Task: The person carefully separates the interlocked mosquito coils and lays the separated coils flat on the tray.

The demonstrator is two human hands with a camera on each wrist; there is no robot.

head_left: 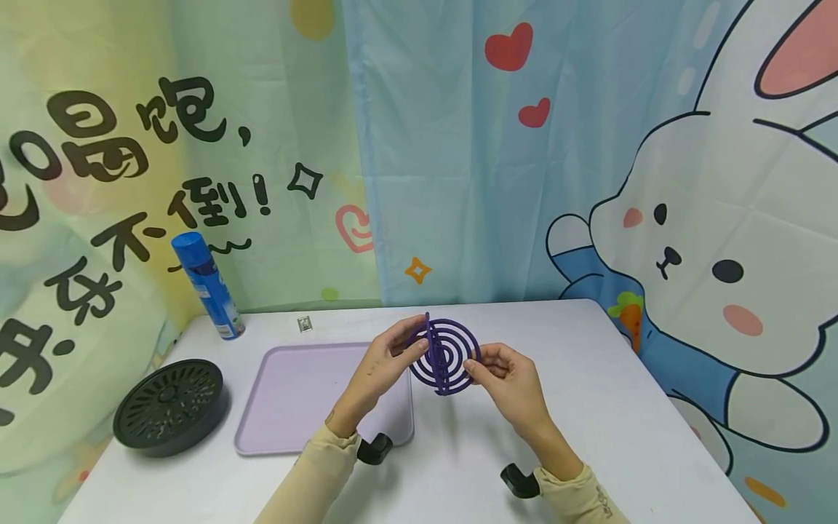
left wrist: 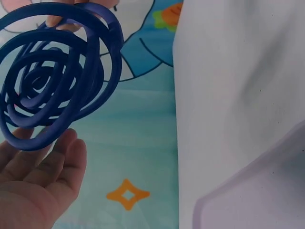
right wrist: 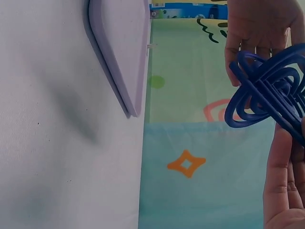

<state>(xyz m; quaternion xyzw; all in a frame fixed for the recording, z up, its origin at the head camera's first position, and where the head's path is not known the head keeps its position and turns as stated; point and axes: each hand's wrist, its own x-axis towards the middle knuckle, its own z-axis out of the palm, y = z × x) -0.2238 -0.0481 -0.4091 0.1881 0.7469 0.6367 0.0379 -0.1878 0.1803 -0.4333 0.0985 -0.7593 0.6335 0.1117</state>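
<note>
Two dark purple spiral mosquito coils are held up over the table, crossed through each other. In the head view one coil (head_left: 452,321) faces me nearly flat, and the other coil (head_left: 431,342) shows edge-on as a thin upright line. My left hand (head_left: 380,367) pinches the edge-on coil from the left, thumb in front. On the opposite side my right hand (head_left: 513,382) grips the outer ring of the face-on coil between thumb and fingers. Seen from the left wrist, the coils (left wrist: 114,52) have their rings overlapping. The right wrist view shows the crossed coils (right wrist: 267,102) between both hands.
A lilac tray (head_left: 275,397) lies on the white table (head_left: 563,327), partly under my left arm. At the left are a round black slotted holder (head_left: 172,404) and a blue spray can (head_left: 212,291). A small metal piece (head_left: 304,324) lies behind the tray. A printed curtain (head_left: 445,182) hangs behind.
</note>
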